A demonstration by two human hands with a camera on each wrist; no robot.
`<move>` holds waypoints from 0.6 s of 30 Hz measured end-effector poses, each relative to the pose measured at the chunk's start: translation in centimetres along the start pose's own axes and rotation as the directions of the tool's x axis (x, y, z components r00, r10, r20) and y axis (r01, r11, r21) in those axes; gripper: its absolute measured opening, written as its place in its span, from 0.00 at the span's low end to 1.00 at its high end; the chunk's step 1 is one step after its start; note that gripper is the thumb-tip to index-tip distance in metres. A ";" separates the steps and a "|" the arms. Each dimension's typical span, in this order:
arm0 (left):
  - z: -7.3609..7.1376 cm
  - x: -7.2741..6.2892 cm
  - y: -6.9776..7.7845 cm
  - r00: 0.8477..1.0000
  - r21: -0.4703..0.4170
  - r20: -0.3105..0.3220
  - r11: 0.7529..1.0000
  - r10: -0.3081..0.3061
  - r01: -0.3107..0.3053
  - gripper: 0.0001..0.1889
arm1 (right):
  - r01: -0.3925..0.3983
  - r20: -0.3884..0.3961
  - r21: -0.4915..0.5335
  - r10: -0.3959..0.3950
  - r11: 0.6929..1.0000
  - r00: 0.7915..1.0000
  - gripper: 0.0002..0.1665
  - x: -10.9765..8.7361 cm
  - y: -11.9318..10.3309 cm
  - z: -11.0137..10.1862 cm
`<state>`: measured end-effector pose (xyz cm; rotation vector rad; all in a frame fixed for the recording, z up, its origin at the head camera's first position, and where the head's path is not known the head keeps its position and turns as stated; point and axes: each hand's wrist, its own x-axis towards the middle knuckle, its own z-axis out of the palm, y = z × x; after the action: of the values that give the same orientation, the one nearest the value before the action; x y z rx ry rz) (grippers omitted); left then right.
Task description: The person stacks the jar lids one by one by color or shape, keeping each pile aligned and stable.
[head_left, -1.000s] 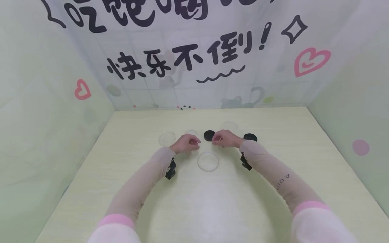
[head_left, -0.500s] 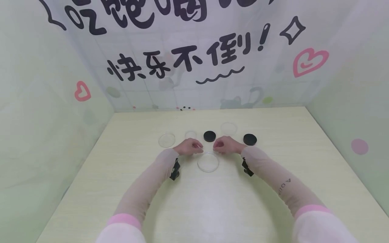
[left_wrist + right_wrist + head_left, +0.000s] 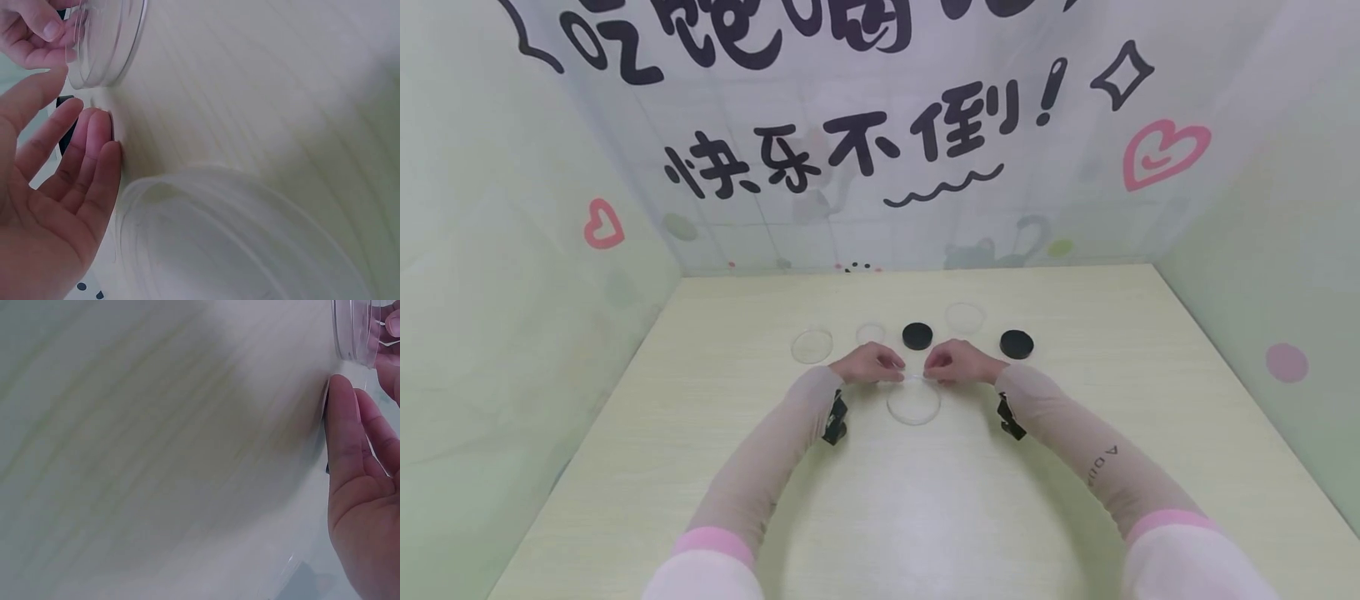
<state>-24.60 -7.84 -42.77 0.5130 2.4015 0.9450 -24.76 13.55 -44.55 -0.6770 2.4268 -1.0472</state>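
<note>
A clear round dish [image 3: 913, 422], like a petri dish, lies flat on the table between the hands. My left hand [image 3: 868, 363] is at its far left edge, the thumb tip beside the rim in the left wrist view, fingers loosely bent. My right hand [image 3: 960, 362] is at the far right edge; its fingers [image 3: 345, 425] run nearly straight along the tabletop in the right wrist view. Neither hand shows a grip on anything. A second clear dish [image 3: 212, 231] fills the lower part of the left wrist view, blurred, close to the left wrist; the left arm mostly hides it in the head view.
Behind the hands lie two black discs, one in the middle [image 3: 917, 336] and one to the right [image 3: 1017, 344]. Clear round pieces lie at the back left [image 3: 812, 362], behind the left hand [image 3: 871, 324] and at the back right [image 3: 965, 303]. Printed cloth walls surround the table [image 3: 880, 508].
Both hands have come back from beside the middle black disc toward the near clear dish and now meet its far edge. The dishes and discs have stayed in place.
</note>
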 end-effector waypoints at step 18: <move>0.6 0.3 -1.2 0.998 -0.028 -0.060 0.999 0.016 -0.018 0.09 | 0.008 -0.024 0.007 -0.008 1.000 1.000 0.07 -0.2 -0.1 0.5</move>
<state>-24.73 -8.17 -44.08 0.5021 2.4365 1.0143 -24.30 13.32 -44.81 -0.6763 2.4412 -1.0729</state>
